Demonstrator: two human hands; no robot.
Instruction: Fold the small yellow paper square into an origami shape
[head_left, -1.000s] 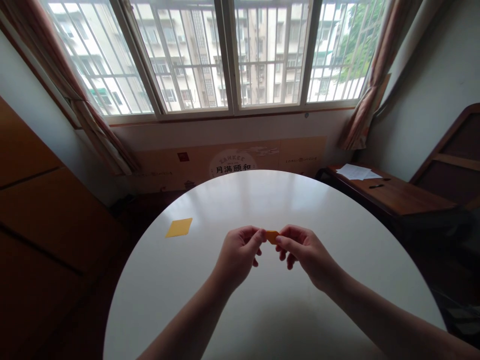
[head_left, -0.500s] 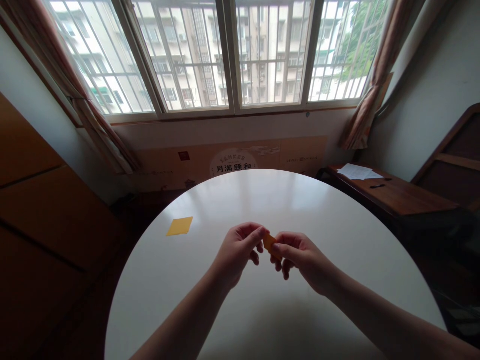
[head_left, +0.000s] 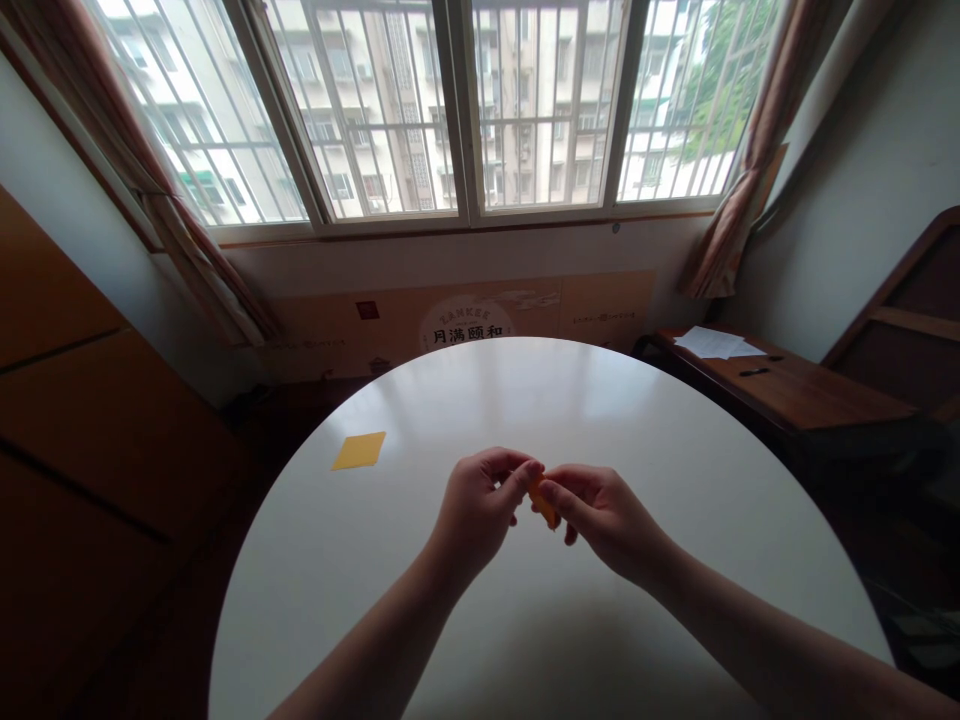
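Over the middle of the round white table (head_left: 375, 580) both my hands meet around a small orange folded paper piece (head_left: 543, 502). My left hand (head_left: 477, 514) pinches its left end between thumb and forefinger. My right hand (head_left: 604, 520) grips its right end, fingers curled. Most of the piece is hidden between the fingertips; it looks tilted steeply. A flat yellow paper square (head_left: 359, 451) lies on the table to the far left, apart from both hands.
A dark wooden side table (head_left: 795, 392) with white sheets (head_left: 712, 343) and a pen stands at the right. A cardboard panel with printed characters (head_left: 465, 328) leans under the window. Wooden furniture (head_left: 97, 440) fills the left side.
The hands have drawn closer together and the orange piece has turned from lying level to steeply tilted, with less of it showing.
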